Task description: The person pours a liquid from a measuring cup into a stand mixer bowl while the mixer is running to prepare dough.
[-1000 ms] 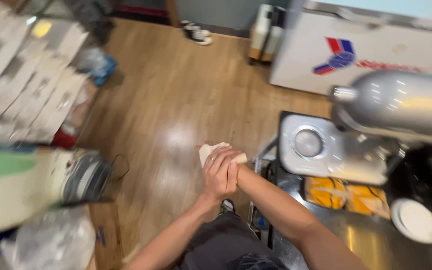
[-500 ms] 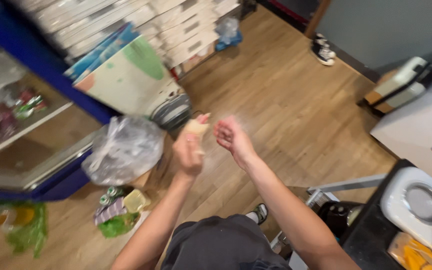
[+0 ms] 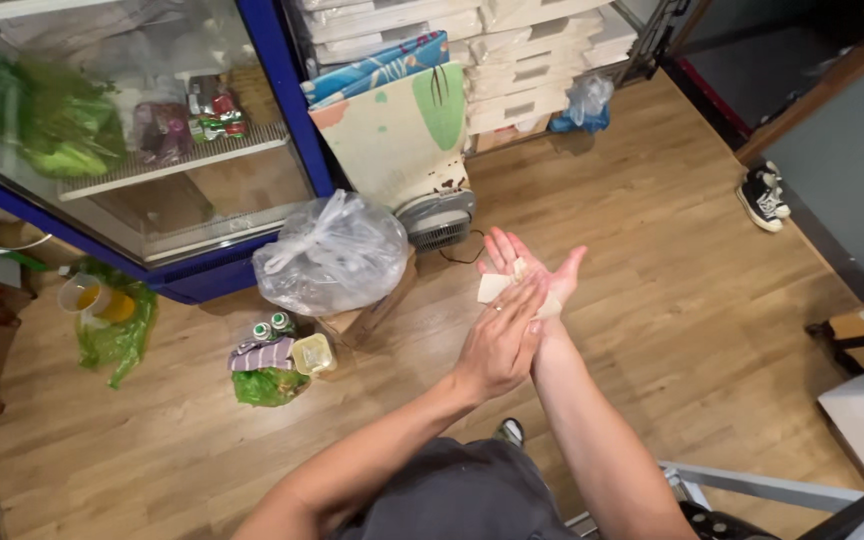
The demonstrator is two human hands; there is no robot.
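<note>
Wood floor | left hand presses dough (pale) on right hand

left hand pressed flat over a pale dough piece lying on the open right hand, palm up. wooden floor below. clear plastic bag on a cardboard box, small fan, glass-front blue cooler, black sneakers at right.
</note>
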